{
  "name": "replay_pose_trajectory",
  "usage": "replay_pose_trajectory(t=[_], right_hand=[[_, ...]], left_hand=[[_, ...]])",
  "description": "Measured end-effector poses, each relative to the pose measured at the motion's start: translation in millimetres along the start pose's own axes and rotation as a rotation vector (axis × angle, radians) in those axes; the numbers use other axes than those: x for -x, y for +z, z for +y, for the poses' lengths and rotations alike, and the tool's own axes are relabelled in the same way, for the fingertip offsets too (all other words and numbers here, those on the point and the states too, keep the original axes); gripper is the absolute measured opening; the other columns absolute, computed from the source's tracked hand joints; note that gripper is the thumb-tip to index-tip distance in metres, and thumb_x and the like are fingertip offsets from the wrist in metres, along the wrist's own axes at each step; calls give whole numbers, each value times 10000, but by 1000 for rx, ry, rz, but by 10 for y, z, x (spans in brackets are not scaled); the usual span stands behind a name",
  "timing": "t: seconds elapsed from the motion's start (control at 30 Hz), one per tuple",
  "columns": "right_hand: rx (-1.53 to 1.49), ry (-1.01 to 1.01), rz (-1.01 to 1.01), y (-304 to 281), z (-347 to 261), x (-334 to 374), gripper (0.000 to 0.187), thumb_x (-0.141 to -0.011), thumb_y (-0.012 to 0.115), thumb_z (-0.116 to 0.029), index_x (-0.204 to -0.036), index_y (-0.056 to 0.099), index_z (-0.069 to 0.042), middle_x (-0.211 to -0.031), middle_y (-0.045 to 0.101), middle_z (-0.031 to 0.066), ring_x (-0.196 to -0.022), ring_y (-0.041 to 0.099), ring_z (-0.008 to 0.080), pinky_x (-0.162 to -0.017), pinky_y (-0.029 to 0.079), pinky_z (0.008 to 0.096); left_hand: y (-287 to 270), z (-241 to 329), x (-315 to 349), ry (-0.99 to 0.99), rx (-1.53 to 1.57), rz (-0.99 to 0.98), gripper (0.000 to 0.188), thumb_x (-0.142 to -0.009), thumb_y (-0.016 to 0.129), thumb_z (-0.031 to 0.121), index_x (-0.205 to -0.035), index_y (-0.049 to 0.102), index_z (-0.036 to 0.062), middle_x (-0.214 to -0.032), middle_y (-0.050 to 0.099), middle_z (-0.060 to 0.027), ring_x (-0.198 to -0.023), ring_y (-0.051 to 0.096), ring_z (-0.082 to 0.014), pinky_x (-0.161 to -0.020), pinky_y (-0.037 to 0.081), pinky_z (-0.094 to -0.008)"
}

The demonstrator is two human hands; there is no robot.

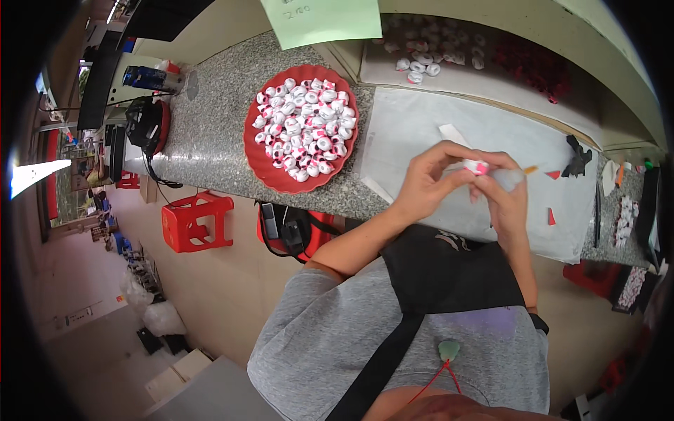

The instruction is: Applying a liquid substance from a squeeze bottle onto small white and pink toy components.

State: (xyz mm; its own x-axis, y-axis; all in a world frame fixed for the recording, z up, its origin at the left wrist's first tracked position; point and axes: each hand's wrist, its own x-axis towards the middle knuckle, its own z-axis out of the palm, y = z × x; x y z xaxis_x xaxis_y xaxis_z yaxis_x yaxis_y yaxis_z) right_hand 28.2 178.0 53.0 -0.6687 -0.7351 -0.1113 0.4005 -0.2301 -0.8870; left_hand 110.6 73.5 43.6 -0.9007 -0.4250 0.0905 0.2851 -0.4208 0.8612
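My left hand (430, 181) is closed, pinching a small white-and-pink rounded piece (477, 167) between thumb and fingertips above the work sheet. Close beside it, my right hand (507, 203) has its fingers curled, the tips by the same piece. A translucent whitish thing (512, 181) sits in the right hand, and a thin orange tip (530, 170) sticks out past it; its kind is not clear. To the left, a red scalloped plate (251, 151) carries many similar white-and-pink pieces (305, 126).
A whitish sheet (400, 119) covers the granite counter (210, 105), with red scraps (552, 216) and a black cloth (577, 156) on it. White rings (419, 64) and a dark red heap (533, 67) lie on the shelf behind. A red stool (196, 221) stands at left.
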Motion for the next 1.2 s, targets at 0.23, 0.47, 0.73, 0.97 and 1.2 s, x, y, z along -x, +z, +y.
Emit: replay_pose_trajectory(t=[0.23, 0.47, 0.73, 0.97, 1.2], right_hand=[[270, -23, -112, -95, 22, -85, 497, -621, 533, -8, -1088, 363, -25, -835, 450, 73, -573, 429, 95, -477, 363, 199], [125, -137, -41, -360, -44, 47, 243, -678, 448, -31, -902, 352, -34, -971, 374, 108, -665, 455, 150, -498, 390, 232], [247, -180, 89, -517, -236, 207, 312, -720, 443, -61, -1012, 419, 44, -1036, 368, 123, -779, 485, 195, -591, 459, 277], [104, -318, 224, -508, -357, 237, 284, -685, 504, -26, -949, 415, 28, -991, 393, 127, -725, 470, 158, -562, 435, 242], [-89, -610, 320, -372, -457, 251, 273, -630, 607, -16, -846, 441, -12, -836, 447, 89, -649, 442, 129, -570, 377, 216]], left_hand=[[-834, 369, 36, 483, -1198, 621, 395, -614, 610, 16, -983, 470, 36, -900, 454, -104, -895, 420, -237, -796, 322, -309], [-881, -26, -807, 595, -1433, 157, 230, -627, 587, 24, -851, 539, 38, -828, 514, -112, -784, 490, -269, -664, 400, -316], [-827, -88, -884, 339, -1422, 248, 180, -621, 616, 28, -684, 448, 14, -702, 511, -97, -626, 508, -223, -567, 403, -296], [-172, 14, -520, 5, -194, 43, 244, -715, 558, 20, -944, 480, -5, -789, 529, -53, -657, 498, -95, -596, 401, -190], [113, -5, -291, -79, 108, -54, 258, -733, 519, -1, -982, 456, -17, -927, 524, -122, -836, 533, -178, -719, 457, -288]])
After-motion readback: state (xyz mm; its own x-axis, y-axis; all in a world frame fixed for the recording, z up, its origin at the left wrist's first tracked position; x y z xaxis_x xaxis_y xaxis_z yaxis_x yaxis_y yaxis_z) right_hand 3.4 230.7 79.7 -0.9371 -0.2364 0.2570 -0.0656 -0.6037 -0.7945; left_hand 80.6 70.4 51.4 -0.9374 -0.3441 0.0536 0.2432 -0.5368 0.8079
